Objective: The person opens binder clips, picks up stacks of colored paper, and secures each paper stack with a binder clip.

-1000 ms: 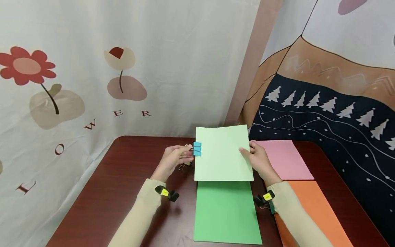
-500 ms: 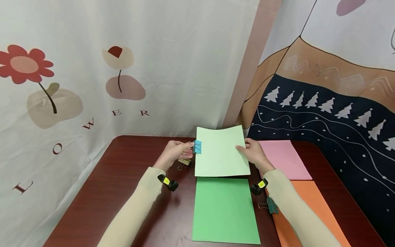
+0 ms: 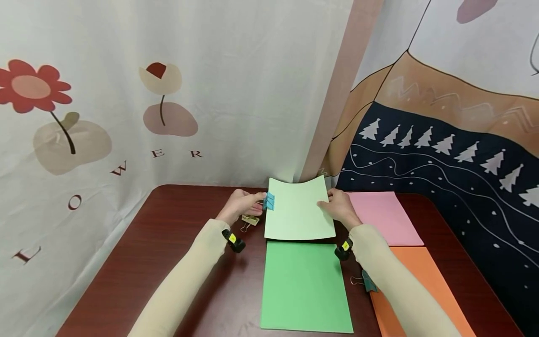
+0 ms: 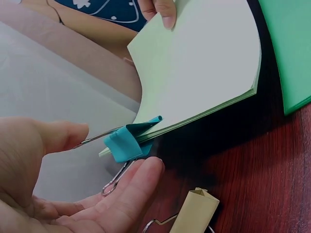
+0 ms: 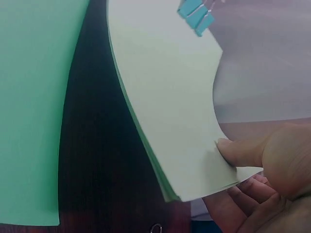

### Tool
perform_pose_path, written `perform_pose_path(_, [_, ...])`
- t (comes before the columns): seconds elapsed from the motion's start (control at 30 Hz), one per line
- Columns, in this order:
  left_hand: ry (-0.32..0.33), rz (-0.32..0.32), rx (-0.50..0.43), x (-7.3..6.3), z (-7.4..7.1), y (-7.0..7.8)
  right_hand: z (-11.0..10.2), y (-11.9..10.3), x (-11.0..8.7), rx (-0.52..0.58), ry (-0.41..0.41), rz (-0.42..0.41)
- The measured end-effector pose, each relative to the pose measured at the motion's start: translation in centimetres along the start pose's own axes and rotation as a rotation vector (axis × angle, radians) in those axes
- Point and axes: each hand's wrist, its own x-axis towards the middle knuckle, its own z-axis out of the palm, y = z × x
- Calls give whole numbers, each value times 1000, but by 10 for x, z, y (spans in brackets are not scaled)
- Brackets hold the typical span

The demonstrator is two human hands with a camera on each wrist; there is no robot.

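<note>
A stack of light green paper [image 3: 298, 213] is held raised, its sheets bowed between both hands. At its left edge sits a blue binder clip [image 3: 270, 201], straddling the sheets. My left hand [image 3: 241, 206] pinches the clip's wire handles, thumb on the upper one and fingers at the lower one, as the left wrist view shows. The right edge of the stack is gripped by my right hand [image 3: 340, 207], thumb on top and fingers underneath. Just in front lies a brighter green paper stack [image 3: 305, 290] on the table.
A yellow binder clip [image 3: 250, 220] lies beside my left hand. On the right are pink paper [image 3: 384, 217] and orange paper [image 3: 425, 281], with a dark teal binder clip [image 3: 369, 282] on the orange paper's left edge. Patterned curtains rise behind the table [image 3: 185, 224].
My right hand has moved left and slightly down at first, drawing the stack's right edge inward so the sheets bow more. The left hand keeps its pinch on the blue binder clip.
</note>
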Motion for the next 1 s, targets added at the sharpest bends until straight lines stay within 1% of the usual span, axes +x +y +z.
perform_pose_path(0.17, [4, 6, 56, 4, 5, 0, 6, 2, 5, -96, 34, -33])
perform_pose_path(0.27, [12, -1, 94, 6, 7, 0, 9, 4, 9, -140, 39, -33])
perform_pose_path(0.53, [41, -16, 208, 12, 11, -1, 17, 9, 14, -224, -11, 38])
perform_pose_path(0.7, [66, -19, 261, 13, 12, -2, 20, 11, 17, -289, -21, 52])
perform_pose_path(0.83, [94, -31, 306, 16, 12, -2, 22, 8, 17, -370, -19, 60])
perform_pose_path(1.0, [104, -38, 353, 19, 11, -2, 25, 6, 17, -466, -2, 36])
